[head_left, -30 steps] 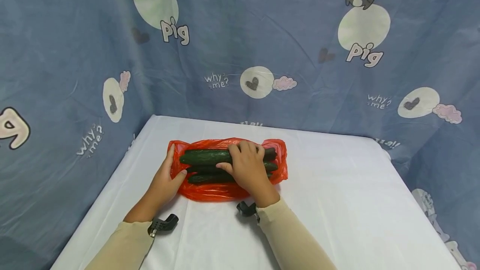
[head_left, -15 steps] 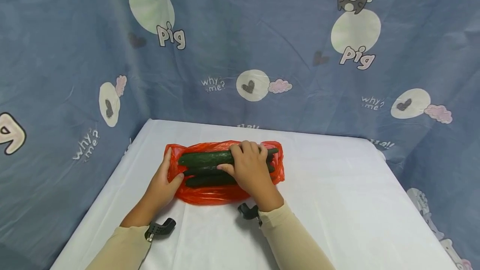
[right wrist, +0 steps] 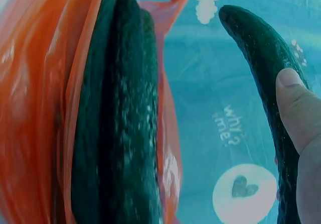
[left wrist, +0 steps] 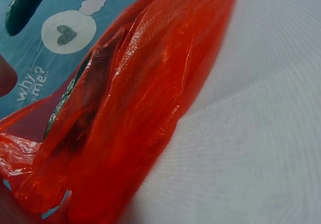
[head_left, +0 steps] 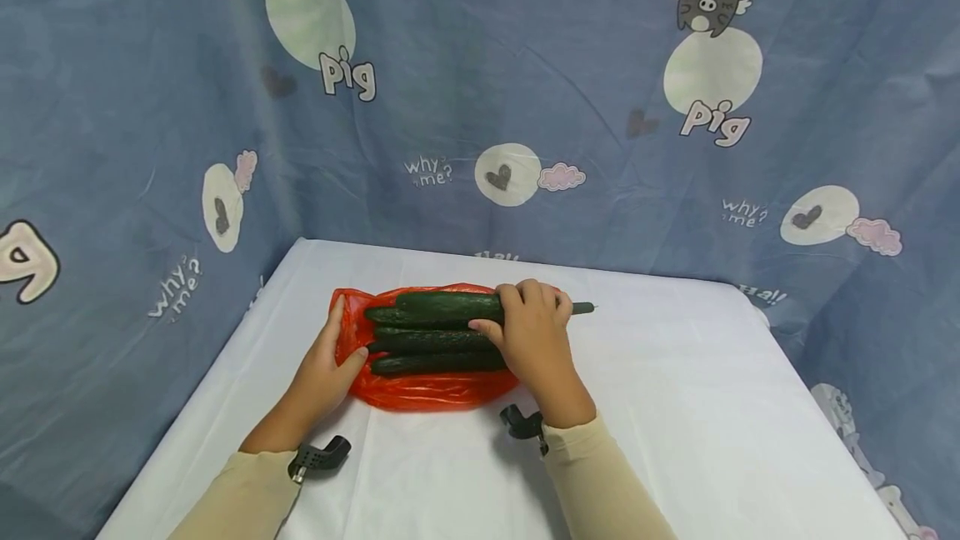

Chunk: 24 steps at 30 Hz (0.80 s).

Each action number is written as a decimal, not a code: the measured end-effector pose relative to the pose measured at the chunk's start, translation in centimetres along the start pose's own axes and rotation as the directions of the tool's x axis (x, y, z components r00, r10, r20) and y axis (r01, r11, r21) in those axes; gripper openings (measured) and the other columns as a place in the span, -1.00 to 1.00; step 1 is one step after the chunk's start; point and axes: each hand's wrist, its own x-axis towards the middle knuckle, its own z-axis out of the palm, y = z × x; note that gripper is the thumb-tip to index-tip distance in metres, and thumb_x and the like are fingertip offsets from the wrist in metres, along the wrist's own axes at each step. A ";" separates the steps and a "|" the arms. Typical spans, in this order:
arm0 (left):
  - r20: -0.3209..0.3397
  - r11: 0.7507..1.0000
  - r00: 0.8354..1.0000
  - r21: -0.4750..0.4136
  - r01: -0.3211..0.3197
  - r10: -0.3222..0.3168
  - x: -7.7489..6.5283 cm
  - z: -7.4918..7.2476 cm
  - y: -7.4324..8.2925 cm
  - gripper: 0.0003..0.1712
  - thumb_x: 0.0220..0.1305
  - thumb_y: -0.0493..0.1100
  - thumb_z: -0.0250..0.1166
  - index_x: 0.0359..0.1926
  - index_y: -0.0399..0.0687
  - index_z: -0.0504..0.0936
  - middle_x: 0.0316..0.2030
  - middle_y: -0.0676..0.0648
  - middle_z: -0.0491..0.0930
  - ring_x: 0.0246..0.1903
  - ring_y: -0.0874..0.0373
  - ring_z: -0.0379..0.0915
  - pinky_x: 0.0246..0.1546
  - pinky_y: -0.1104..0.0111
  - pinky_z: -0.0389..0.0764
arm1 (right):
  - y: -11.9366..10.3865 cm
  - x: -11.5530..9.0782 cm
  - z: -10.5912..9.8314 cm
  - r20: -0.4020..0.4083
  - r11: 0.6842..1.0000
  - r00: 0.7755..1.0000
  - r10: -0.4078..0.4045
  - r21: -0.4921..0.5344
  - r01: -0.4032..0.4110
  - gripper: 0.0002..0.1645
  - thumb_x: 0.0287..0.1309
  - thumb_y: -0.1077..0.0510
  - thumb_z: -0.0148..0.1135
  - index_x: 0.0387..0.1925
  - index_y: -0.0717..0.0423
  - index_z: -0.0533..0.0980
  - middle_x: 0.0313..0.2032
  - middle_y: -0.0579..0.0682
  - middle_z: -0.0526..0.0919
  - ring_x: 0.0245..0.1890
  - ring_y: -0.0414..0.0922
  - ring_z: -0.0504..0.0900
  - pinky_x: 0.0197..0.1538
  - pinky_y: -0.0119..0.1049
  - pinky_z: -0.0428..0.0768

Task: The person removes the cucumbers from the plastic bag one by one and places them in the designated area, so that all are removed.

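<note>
An orange-red plastic bag (head_left: 442, 394) lies spread on the table, with several dark green cucumbers (head_left: 442, 362) side by side in it. My right hand (head_left: 536, 340) grips one cucumber (head_left: 446, 307) across its right part, the thumb on the near side. In the right wrist view this held cucumber (right wrist: 258, 53) is raised apart from the cucumbers (right wrist: 133, 103) in the bag. My left hand (head_left: 326, 373) holds the bag's left end between thumb and fingers. The left wrist view has the bag (left wrist: 145, 98) up close, a cucumber showing dark through it.
A white cloth covers the table (head_left: 675, 407). Blue printed curtain (head_left: 600, 107) hangs behind it and along its sides. Each wrist wears a small black camera mount (head_left: 322, 455).
My right hand has moved to the right and lifted the top cucumber, whose thin end now sticks out past the bag's right side. My left hand stays at the bag's left end.
</note>
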 end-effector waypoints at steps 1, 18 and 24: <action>0.001 1.000 1.000 0.002 0.002 -0.002 0.0 0.0 0.0 0.09 0.48 -0.13 0.21 0.71 0.27 -0.35 0.68 -0.20 -0.13 0.63 -0.31 -0.17 0.50 -0.38 0.04 | 0.3 -0.1 0.0 -0.006 1.000 1.000 0.005 0.003 -0.005 -0.26 0.18 -0.47 0.28 0.09 -0.01 0.54 -0.02 0.05 0.51 0.09 0.11 0.44 0.25 0.27 0.27; -0.011 0.999 0.999 0.019 -0.037 0.038 0.5 0.1 -0.2 0.08 0.42 -0.37 0.06 0.71 0.22 -0.36 0.68 -0.25 -0.17 0.63 -0.33 -0.19 0.54 -0.32 -0.01 | 4.0 -0.8 -1.2 -0.055 0.996 0.995 0.085 0.009 -0.084 -0.28 0.22 -0.44 0.28 0.13 -0.01 0.51 -0.04 0.10 0.48 0.06 0.16 0.41 0.18 0.25 0.23; 0.002 0.999 0.999 0.012 -0.043 0.042 0.5 0.0 -0.2 0.06 0.40 -0.42 -0.03 0.70 0.21 -0.37 0.68 -0.24 -0.22 0.63 -0.32 -0.22 0.54 -0.31 -0.04 | 5.4 -1.0 -1.7 -0.077 0.996 0.993 0.092 -0.006 -0.092 -0.24 0.21 -0.40 0.32 0.13 0.09 0.51 -0.04 0.14 0.49 0.02 0.18 0.41 0.15 0.24 0.24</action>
